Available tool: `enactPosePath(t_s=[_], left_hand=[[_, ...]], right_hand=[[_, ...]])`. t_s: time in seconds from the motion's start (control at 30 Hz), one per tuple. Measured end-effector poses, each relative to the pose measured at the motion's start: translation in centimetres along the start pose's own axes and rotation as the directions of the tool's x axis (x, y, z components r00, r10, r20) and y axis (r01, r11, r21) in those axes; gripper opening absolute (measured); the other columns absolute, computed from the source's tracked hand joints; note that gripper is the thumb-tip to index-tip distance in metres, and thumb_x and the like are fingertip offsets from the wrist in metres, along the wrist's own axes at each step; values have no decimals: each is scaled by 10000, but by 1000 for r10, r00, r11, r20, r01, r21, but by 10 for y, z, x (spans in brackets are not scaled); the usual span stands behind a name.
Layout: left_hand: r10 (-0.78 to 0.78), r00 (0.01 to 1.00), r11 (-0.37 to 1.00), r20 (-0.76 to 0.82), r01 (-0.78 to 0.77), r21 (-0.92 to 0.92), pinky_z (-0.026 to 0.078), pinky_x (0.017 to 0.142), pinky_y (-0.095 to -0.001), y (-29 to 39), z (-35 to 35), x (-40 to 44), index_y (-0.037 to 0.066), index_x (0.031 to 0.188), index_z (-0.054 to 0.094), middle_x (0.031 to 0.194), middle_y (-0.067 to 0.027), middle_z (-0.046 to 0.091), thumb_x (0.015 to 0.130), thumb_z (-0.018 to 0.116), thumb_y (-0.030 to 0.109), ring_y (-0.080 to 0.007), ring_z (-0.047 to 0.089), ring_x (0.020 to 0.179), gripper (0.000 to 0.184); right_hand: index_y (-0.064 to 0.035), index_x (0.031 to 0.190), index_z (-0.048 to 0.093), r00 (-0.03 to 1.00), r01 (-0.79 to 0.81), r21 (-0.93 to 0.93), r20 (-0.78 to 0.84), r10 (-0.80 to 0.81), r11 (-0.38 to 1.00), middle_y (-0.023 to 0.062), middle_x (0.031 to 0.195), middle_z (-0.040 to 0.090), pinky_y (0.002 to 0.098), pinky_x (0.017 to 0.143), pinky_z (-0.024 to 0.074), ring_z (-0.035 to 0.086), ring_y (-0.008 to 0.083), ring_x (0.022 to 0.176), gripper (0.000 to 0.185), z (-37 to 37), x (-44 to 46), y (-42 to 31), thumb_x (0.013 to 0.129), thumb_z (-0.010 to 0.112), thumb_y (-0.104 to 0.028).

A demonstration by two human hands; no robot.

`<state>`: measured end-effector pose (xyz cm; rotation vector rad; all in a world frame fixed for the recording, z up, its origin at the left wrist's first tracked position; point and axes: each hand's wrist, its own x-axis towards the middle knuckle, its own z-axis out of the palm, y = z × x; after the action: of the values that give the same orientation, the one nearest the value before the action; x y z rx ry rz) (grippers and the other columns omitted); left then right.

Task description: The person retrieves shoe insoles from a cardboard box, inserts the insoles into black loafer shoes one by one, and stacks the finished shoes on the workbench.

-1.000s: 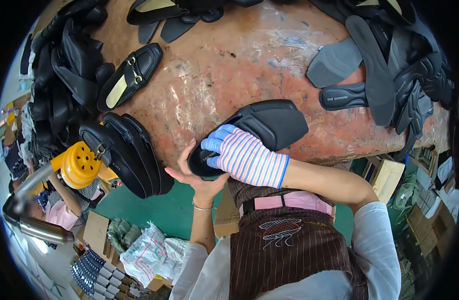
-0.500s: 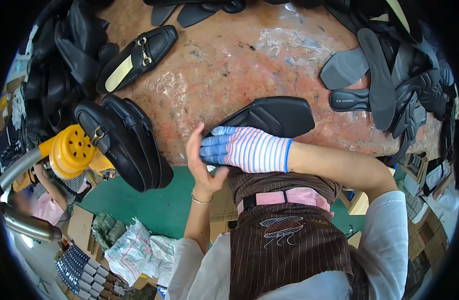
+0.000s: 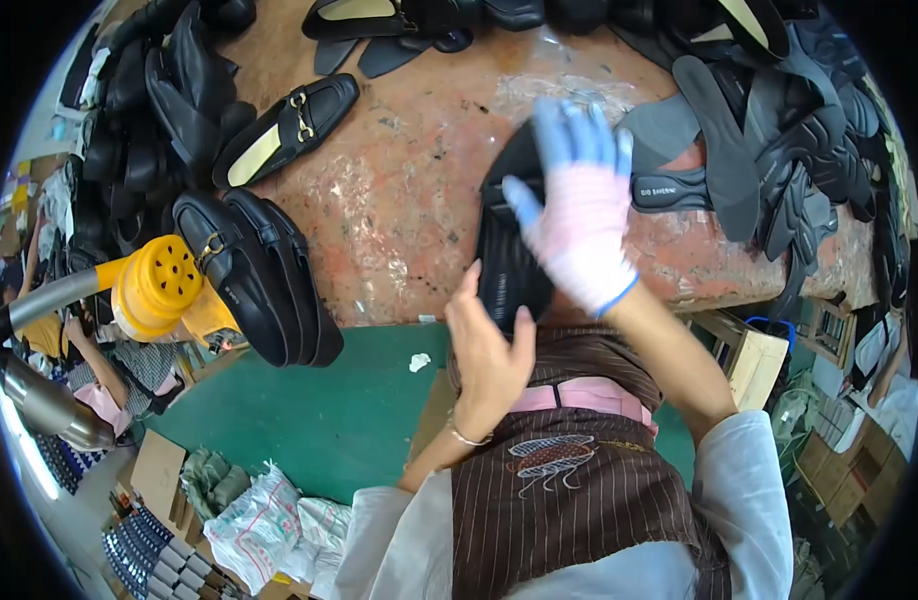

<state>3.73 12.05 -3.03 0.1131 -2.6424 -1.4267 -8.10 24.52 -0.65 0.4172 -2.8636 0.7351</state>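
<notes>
A black shoe [image 3: 507, 255] stands heel toward me at the table's front edge, pale lettering on its insole. My bare left hand [image 3: 489, 345] grips its heel end, fingers on one side and thumb on the other. My right hand [image 3: 581, 205], in a striped glove with blue fingertips, is slightly blurred over the shoe's right side, fingers spread; whether it touches the shoe cannot be made out. A black loafer with a gold buckle [image 3: 289, 130] lies farther back on the left.
Several black shoes [image 3: 264, 280] stand together at the table's left edge beside a yellow lamp-like fixture [image 3: 159, 285]. Grey and black insoles [image 3: 719, 150] are heaped at right. More shoes line the back. A person's arm [image 3: 104, 355] shows at far left.
The shoe has turned from lying slantwise to pointing away from me. My gloved right hand has come out of it, moved up and right, and opened. A white scrap now shows below the table edge.
</notes>
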Motion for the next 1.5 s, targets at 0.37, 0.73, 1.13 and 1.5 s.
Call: enactPosePath(t_s=[0.37,0.73,1.13,1.5], left_hand=[[-88,968,996,237,87,15,523,860,-435,-7,8,94,17,1414,445,1208,-226,624,798,640,-48,-384,643,956,649],[218,960,975,175,-221,-4,422,1033,-437,-34,16,67,-30,1476,365,1427,-232,499,836,704,108,-361,538,1251,737],[188,962,535,197,-269,801,-18,1162,-637,-42,71,-3,-96,1519,16,1536,-325,290,724,823,427,-424,287,1448,1248],[208,973,968,-100,-190,163,13,1157,-652,-33,68,-4,-93,1523,22,1535,-323,294,691,846,414,-446,363,1402,1276]], right_hand=[[-135,1296,605,965,14,19,263,-18,1000,123,1324,584,555,1138,294,571,305,1215,674,-39,-112,-4,642,737,-41],[-121,1353,558,957,-80,-147,264,117,986,119,1386,557,523,1207,175,477,235,1342,482,46,-30,18,875,514,-162],[108,1330,444,964,61,-273,266,15,960,291,1353,502,503,1170,263,465,422,1298,533,17,-75,-19,873,493,-164],[28,1301,526,994,45,-231,104,-21,972,293,1306,551,478,1097,372,527,387,1240,444,63,-43,6,938,467,-221]])
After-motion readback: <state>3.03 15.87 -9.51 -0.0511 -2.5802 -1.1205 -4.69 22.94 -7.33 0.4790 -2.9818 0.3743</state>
